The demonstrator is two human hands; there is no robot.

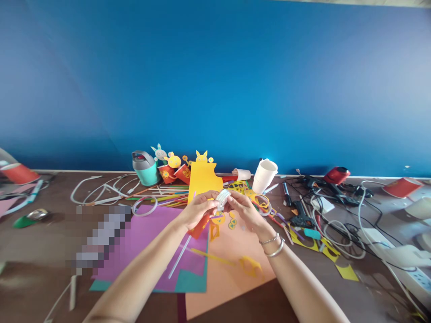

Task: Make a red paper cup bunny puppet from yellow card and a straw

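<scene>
A small white roll, which looks like a roll of tape (222, 198), is pinched between both hands over the middle of the table. My left hand (201, 207) grips its left side with closed fingers. On its right side are the fingers of my right hand (245, 210), closed too. Under my left hand lies a red paper cup (200, 227), partly hidden. Beside it are a round yellow cutout (218, 218) and small yellow-green round cutouts (232, 223). Below them spread orange paper (224, 287) and purple paper (144, 251).
Behind stand a yellow card (204, 179), a teal container (147, 172) and a white cup (265, 176). Coloured sticks (168, 193) lie across the table. At right are a black glue gun (303, 219), tangled cables (343, 233) and a power strip (420, 278). A blue wall (215, 80) rises behind.
</scene>
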